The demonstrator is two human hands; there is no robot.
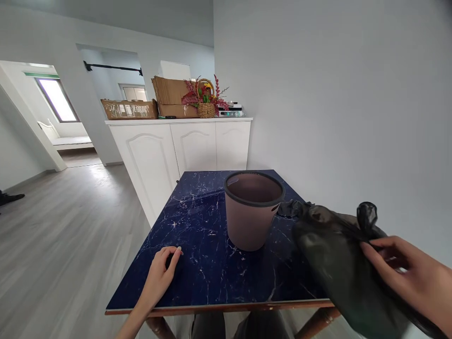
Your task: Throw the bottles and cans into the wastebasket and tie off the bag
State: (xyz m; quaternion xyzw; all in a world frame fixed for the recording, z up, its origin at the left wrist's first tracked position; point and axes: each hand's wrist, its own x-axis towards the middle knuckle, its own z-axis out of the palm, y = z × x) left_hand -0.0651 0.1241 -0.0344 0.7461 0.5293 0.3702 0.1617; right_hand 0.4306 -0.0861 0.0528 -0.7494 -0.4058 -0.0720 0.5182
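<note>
A mauve trash bin (247, 226) with a dark rim stands upright on the dark blue marbled table (201, 282). To its right, my right hand (406, 268) pinches a black plastic garbage bag (328, 254) between thumb and fingers. The bag hangs over the table's right edge, partly smeared by motion. A crumpled dark piece of plastic (291, 208) lies close beside the bin; I cannot tell whether it belongs to the same bag. My left hand (164, 270) rests on the table's left side, fingers curled in toward the thumb, with nothing in it.
Beyond the table stands a white cabinet (196, 146) carrying cardboard boxes (173, 96) and a wicker flower basket (206, 110). A bare wall (335, 103) runs along the right. At the far left edge, a person's dark shoe (12, 197) shows on the floor.
</note>
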